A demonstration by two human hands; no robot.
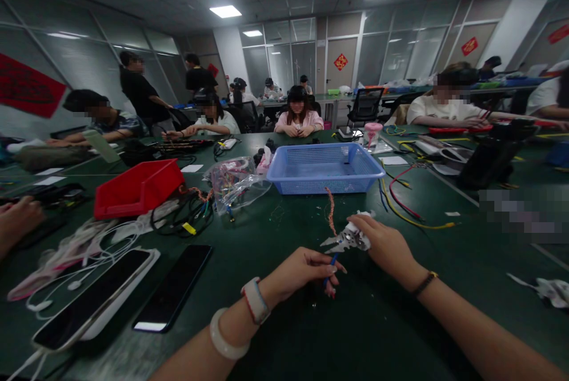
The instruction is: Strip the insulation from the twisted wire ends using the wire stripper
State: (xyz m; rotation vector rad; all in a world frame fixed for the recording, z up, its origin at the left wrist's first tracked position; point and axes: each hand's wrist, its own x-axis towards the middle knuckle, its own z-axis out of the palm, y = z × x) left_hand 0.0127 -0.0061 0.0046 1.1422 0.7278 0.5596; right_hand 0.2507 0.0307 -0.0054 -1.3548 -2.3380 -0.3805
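Two hands are met low in the centre of the frame, above the dark green table (275, 233). The right hand (389, 246) is closed around the pale handles of a pair of pliers (347, 240), whose metal nose is pointed toward the left of the frame, at the left hand (300, 271). A short blue wire (331, 262) is pinched between the thumb and fingertips of the left hand, that grip being almost fully closed. The wire is held just below the plier nose, and whether it is touched by the jaws cannot be told. A twisted copper strand (329, 209) is seen rising from the pliers, its long axis nearly upright. Of the two hands, the left is the nearer to the blue wire.

Just above the hands a blue basket (324, 169) is set, and nothing can be made out inside it. Toward the upper left, a red bin (137, 188) is seen tilted, with cables (186, 218) beside it. A clear bag (237, 182) there is filled with coloured wires.
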